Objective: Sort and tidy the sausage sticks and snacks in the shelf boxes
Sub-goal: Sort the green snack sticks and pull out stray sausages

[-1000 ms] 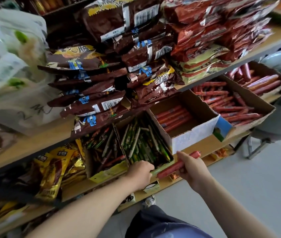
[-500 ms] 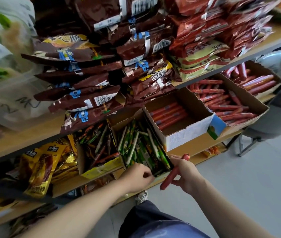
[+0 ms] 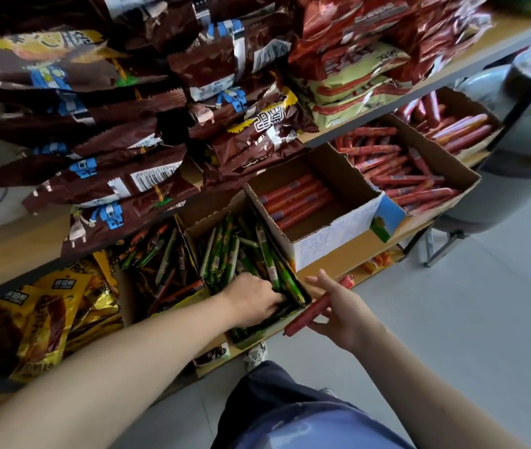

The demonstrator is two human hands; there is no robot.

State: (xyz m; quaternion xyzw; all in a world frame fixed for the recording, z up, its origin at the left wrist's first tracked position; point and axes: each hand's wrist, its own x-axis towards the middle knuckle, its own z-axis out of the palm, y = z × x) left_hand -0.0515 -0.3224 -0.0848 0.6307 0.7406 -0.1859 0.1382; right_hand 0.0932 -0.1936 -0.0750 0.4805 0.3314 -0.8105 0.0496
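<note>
My right hand (image 3: 342, 311) holds a red sausage stick (image 3: 311, 314) slantwise just in front of the shelf edge. My left hand (image 3: 253, 301) reaches into the front of the box of green-wrapped sticks (image 3: 238, 254), fingers closed among them. To the right of that box stands a white-fronted cardboard box (image 3: 329, 244) with a few red sausage sticks (image 3: 296, 199) lying side by side. Further right a brown box (image 3: 445, 166) holds many red sticks.
A box of mixed dark sticks (image 3: 160, 264) sits left of the green one, with yellow snack bags (image 3: 47, 319) beyond it. Brown snack bags (image 3: 112, 176) overhang from the shelf above. Grey floor (image 3: 452, 319) lies to the right; a metal stand leg (image 3: 442, 251) is near the shelf end.
My left hand went from the green box's front rim down into the sticks. My right hand swung the red stick from level to slanted. The camera moved closer.
</note>
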